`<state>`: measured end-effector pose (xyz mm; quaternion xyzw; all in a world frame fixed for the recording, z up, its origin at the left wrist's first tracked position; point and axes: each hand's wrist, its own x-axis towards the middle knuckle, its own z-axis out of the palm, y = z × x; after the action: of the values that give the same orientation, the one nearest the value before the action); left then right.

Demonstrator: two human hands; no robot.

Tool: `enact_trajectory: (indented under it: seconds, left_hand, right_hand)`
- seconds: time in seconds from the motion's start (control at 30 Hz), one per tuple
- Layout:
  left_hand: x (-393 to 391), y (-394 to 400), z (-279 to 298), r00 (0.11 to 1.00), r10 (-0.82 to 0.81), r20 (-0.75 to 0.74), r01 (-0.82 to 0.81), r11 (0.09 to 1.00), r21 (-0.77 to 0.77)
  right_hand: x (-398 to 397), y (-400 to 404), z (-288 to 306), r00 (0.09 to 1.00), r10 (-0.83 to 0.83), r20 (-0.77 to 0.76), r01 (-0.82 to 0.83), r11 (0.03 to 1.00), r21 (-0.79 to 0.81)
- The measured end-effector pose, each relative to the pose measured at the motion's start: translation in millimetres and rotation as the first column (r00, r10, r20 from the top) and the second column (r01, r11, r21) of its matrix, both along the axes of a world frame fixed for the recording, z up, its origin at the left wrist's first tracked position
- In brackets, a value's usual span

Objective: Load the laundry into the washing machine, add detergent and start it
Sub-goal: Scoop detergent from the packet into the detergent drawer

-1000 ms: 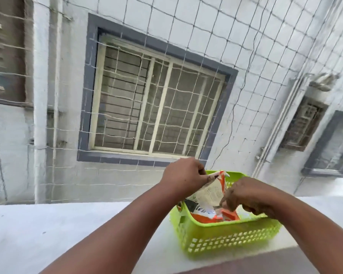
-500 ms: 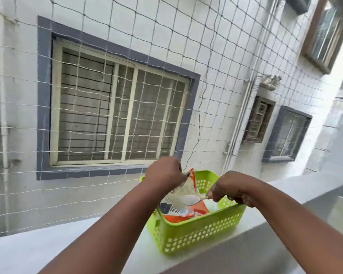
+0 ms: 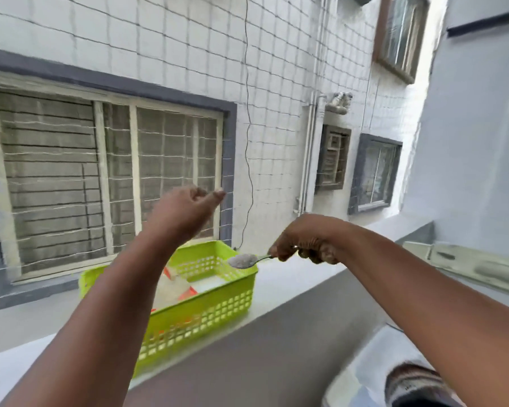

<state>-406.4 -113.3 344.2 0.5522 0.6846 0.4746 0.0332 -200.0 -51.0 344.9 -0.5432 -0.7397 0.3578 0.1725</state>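
My right hand [image 3: 303,240] grips a metal spoon [image 3: 243,260] heaped with white detergent powder, held just above the right rim of a lime green basket [image 3: 206,312]. An orange and white detergent packet [image 3: 175,289] lies in that basket, partly hidden by my left forearm. My left hand [image 3: 185,211] is raised above the basket, fingers loosely apart, holding nothing. At the bottom right, a white curved surface [image 3: 373,356] with striped cloth [image 3: 415,383] shows; it looks like the washing machine with laundry, blurred.
The basket stands on a white ledge [image 3: 279,286] behind a net. Beyond the net is a tiled wall with a barred window [image 3: 106,177]. A grey wall [image 3: 476,142] rises on the right.
My left hand has let go of the detergent packet and lifted up. My right hand has drawn the filled spoon out of the packet to the right. The view has swung right.
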Motion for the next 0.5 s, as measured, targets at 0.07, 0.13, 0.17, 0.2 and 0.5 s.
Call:
enact_trajectory:
  seconds: [0.07,0.13,0.17,0.2,0.5]
  left_hand:
    - [34,3,3,0.996,-0.089,-0.004,0.089,0.994,0.069]
    - [73,6,-1,0.987,-0.135,-0.082,0.142,0.986,0.083]
    - [89,6,-6,0.979,-0.152,-0.138,0.166,0.981,0.095]
    - [108,10,-13,0.963,-0.177,-0.205,0.202,0.974,0.106]
    - [225,74,-123,0.851,-0.378,-0.364,0.374,0.924,-0.085]
  right_hand:
    - [32,11,4,0.999,-0.007,-0.032,0.007,1.000,-0.020]
    - [65,23,5,0.998,-0.039,-0.039,0.038,0.999,-0.030]
    - [80,29,6,0.997,-0.057,-0.042,0.055,0.998,-0.038]
    - [98,34,5,0.996,-0.078,-0.044,0.076,0.996,-0.044]
    - [241,71,-22,0.964,-0.261,-0.043,0.258,0.963,-0.074]
